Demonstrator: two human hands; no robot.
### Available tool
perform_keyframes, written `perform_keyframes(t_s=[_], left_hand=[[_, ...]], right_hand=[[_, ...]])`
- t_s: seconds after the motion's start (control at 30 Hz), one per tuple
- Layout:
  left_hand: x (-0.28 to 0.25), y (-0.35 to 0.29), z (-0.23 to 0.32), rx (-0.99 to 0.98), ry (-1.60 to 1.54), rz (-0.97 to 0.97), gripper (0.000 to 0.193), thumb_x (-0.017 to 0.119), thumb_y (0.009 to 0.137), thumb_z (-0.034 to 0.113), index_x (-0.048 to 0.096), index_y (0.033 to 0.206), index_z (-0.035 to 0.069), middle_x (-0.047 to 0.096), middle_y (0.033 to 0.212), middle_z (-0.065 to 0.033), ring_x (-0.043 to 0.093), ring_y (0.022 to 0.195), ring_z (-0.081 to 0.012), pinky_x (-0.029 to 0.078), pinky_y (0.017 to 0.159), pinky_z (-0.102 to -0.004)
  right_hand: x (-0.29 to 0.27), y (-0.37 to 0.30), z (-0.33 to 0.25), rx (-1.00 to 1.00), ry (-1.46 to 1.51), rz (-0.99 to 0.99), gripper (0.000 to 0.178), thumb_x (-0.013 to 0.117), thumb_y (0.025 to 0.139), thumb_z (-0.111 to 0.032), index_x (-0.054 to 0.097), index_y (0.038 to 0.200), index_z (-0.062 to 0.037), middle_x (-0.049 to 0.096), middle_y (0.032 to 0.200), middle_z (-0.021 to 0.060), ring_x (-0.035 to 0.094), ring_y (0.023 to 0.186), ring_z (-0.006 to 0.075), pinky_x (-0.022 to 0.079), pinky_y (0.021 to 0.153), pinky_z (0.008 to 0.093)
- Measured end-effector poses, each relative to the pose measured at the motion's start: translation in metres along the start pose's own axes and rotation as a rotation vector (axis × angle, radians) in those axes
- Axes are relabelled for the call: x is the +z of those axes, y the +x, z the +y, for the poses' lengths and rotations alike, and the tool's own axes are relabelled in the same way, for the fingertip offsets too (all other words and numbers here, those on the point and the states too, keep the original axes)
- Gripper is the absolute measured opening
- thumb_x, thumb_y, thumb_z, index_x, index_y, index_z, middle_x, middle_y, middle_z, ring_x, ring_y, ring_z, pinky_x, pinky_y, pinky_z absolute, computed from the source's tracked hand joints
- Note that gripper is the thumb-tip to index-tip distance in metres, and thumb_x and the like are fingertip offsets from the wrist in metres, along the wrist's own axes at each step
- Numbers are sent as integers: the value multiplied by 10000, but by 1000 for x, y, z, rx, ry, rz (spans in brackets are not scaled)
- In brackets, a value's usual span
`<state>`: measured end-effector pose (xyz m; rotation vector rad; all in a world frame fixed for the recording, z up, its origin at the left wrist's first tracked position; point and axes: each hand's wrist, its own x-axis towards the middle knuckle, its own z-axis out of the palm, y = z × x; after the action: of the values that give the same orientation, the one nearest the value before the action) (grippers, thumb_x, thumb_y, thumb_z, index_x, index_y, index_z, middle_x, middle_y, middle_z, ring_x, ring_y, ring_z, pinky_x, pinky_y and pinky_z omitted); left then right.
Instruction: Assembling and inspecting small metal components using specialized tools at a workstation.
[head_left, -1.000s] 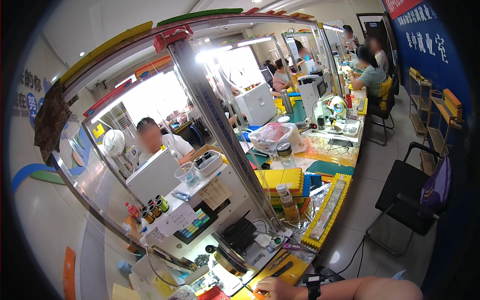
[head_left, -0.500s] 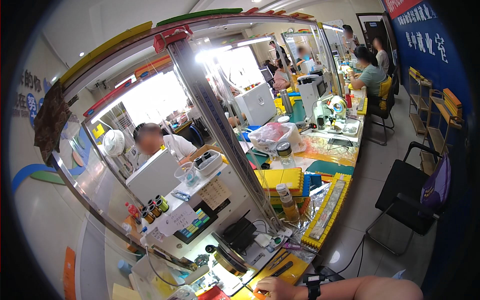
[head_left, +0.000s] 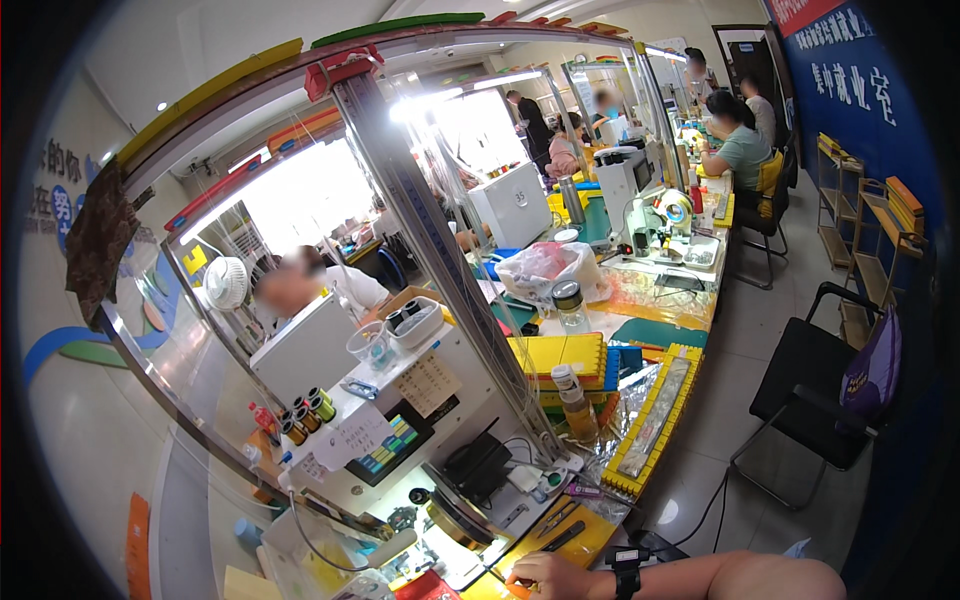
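My right hand (head_left: 548, 576) is at the bottom edge, its forearm coming in from the lower right with a dark band at the wrist. Its fingers are bent and closed on a small orange piece (head_left: 517, 588), whose kind I cannot make out. Just beyond the hand lies a yellow mat (head_left: 597, 538) with dark slim tools (head_left: 562, 537) on it. To the left of the hand are a red flat piece (head_left: 428, 586) and a lit machine with a round brass-coloured drum (head_left: 462, 522). My left hand is out of view.
A white machine housing with a screen (head_left: 392, 445) rises ahead. A metal post (head_left: 425, 235) stands beside it. A bottle (head_left: 575, 403) and a long yellow tray (head_left: 655, 420) are on the bench. A black chair (head_left: 810, 385) stands right. Other people sit farther off.
My right hand stays at nearly the same spot, still on the orange piece. Across the bench a person's head has shifted slightly, and a standing person in dark clothes shows more at the back.
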<state>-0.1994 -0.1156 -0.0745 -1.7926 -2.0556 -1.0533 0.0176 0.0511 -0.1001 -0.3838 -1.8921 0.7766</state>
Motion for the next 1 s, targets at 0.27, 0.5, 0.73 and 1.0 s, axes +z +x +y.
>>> perform_keyframes(t_s=[0.27, 0.5, 0.73, 1.0], left_hand=[[2, -3, -3, 14, -12, 33, 284, 695, 835, 48, 712, 1118, 23, 666, 1262, -199, 564, 1261, -462, 435, 1113, -543], [-1, 1, 1, 20, 23, 14, 234, 702, 835, 59, 719, 1066, 25, 676, 1249, -190, 570, 1256, -461, 443, 1106, -533], [-2, 4, 6, 4, 39, -17, 232, 710, 836, 69, 730, 1065, 37, 688, 1230, -180, 583, 1242, -456, 452, 1085, -528], [25, -33, -57, 106, 125, 21, 228, 722, 841, 78, 741, 1066, 49, 691, 1225, -172, 586, 1245, -448, 454, 1071, -523]], right_hand=[[2, 1, 1, -17, 6, 6, 24, 674, 782, -83, 653, 789, -73, 606, 744, 127, 605, 683, 363, 478, 607, 462], [-2, -3, 14, 9, 93, -79, 74, 696, 829, -105, 636, 839, -61, 605, 775, 129, 613, 726, 350, 483, 661, 443], [-3, 2, 2, -19, 33, 11, 45, 672, 807, -81, 661, 850, -73, 596, 760, 126, 602, 687, 356, 474, 604, 461], [-3, 1, 5, -20, 56, 41, 66, 679, 804, -71, 665, 869, -71, 604, 773, 129, 609, 706, 360, 482, 611, 456]])
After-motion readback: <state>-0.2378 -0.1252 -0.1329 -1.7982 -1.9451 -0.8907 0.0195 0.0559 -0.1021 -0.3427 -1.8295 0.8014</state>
